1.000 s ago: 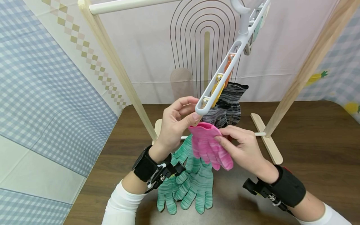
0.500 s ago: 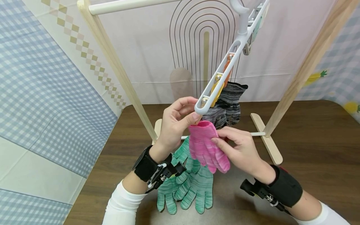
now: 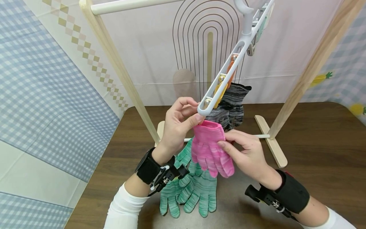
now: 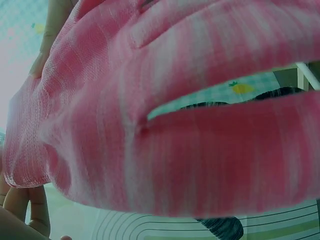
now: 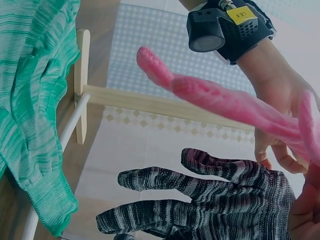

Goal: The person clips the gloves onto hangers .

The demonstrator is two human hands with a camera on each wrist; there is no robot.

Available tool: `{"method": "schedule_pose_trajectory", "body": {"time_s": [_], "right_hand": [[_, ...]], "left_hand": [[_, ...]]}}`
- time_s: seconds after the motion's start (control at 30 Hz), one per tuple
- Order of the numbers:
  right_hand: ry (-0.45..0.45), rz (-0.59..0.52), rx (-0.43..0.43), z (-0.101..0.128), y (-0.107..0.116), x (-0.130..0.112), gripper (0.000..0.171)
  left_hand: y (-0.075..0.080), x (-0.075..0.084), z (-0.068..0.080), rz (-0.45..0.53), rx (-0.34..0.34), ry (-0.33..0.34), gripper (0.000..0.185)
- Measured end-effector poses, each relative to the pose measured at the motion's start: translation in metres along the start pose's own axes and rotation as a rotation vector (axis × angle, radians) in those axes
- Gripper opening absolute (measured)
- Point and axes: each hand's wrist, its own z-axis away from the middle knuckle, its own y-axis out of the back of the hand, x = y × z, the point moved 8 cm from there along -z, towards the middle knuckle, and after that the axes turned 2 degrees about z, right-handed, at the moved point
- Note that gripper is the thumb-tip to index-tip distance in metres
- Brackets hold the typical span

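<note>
While the right hand pinches the pink glove by its side, the left hand grips a clip at the cuff, under the tip of the hanger, and that glove hangs straighter than a second ago! Both hands angle inward, the right lower, above green gloves on the surface.

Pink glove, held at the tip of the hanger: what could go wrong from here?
The pink glove might hang crooked or slip if the end clip by the left hand catches only the cuff's corner; fingers hide the bite. If the right hand lets go too soon, it could drop onto the green gloves below.
</note>
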Motion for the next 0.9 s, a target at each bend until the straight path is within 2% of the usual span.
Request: {"method": "schedule_pose_trajectory", "body": {"time_s": [0.33, 0.67, 0.9], "right_hand": [[-0.027, 0.007, -0.035, 0.0023, -0.0034, 0.0029, 0.007], [-0.023, 0.029, -0.050, 0.0041, -0.0041, 0.0044, 0.011], [-0.024, 0.035, -0.063, 0.0047, -0.0048, 0.0062, 0.008]], "left_hand": [[0.0004, -0.0051, -0.0007, -0.011, -0.015, 0.023, 0.026], [-0.0009, -0.0065, 0.0000, -0.029, -0.015, 0.030, 0.023], [-0.0009, -0.0080, 0.0005, -0.016, -0.031, 0.001, 0.017]]}}
